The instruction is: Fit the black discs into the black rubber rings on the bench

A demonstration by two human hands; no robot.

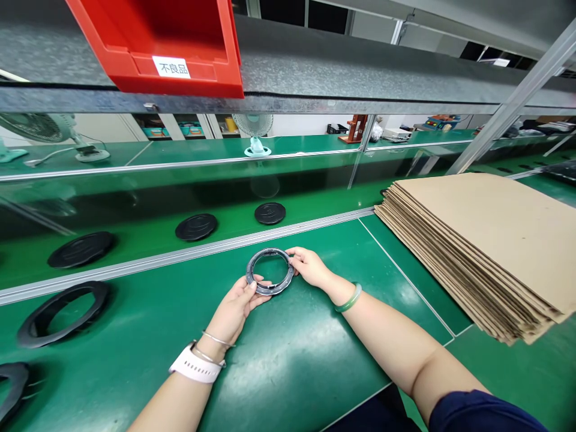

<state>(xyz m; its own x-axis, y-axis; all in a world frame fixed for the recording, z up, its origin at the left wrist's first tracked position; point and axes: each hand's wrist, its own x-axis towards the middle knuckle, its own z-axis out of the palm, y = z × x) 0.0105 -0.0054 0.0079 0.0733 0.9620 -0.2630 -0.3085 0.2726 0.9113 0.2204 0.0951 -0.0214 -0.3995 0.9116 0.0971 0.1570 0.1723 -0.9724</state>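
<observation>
Item under hand: one dark grey ring (pixel 270 251), held over the near part of the green table (pixel 292 360), roughly at its middle. The ring is round and so has no long axis. It lies close to flat, its far edge raised a little, with the opening facing up and towards the person. The table surface shows through the hole. Whether the near edge rests on the table cannot be told.

Hands: the left hand (pixel 236 306) pinches the near-left part of the rim, thumb on top. The right hand (pixel 310 267) pinches the right side with its fingertips. Both are closed on the ring, one on each side and well apart from each other.

On the wrists: one white watch (pixel 195 365) and one thin bracelet (pixel 218 339) on the left, one green bangle (pixel 348 299) on the right.

On the table to the left: two larger black rings, one whole (pixel 63 312) and one cut by the picture edge (pixel 11 387).

Beyond the metal rail, on the belt (pixel 135 240): three black discs (pixel 196 227) in a row, lying flat and spaced apart.

To the right: one stack of cardboard sheets (pixel 486 252), fanned at its edges.

Overhead: one red bin (pixel 166 42) on the shelf, bearing a white label (pixel 171 66).

Far side: two fans (pixel 256 129).
</observation>
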